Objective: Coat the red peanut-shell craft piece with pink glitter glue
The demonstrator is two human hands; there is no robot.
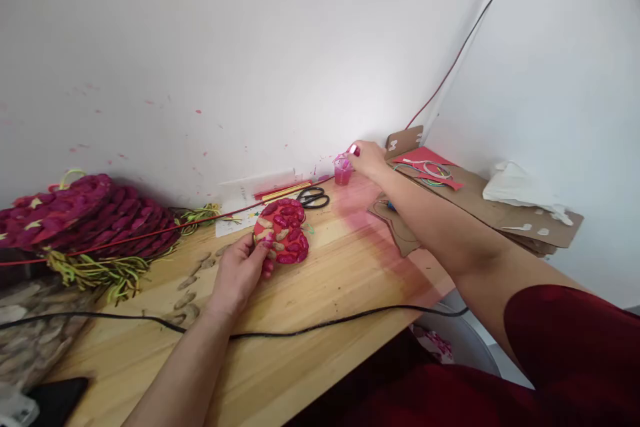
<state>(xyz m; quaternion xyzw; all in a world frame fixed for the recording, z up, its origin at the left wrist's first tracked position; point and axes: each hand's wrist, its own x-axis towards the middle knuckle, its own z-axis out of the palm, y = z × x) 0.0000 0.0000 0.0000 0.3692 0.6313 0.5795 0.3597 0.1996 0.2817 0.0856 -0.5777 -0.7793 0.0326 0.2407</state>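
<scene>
As left fingers (259, 253) pinch, roundish disc (286, 235), face tilted upward

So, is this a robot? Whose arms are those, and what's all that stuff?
No robot here! Those are a person's own two bare hands. There is just one picture, taken by a camera worn on the person's head, so you look forward and down, almost as they do.

The left hand holds a round red piece with tan and dark pink peanuts on it. The right hand is at a small pink cup; I can't tell if its fingers hold anything.

On the wooden table there are also scissors, loose peanuts, a pile of bumpy dark pink pieces on the left, and cardboard on the right.
</scene>
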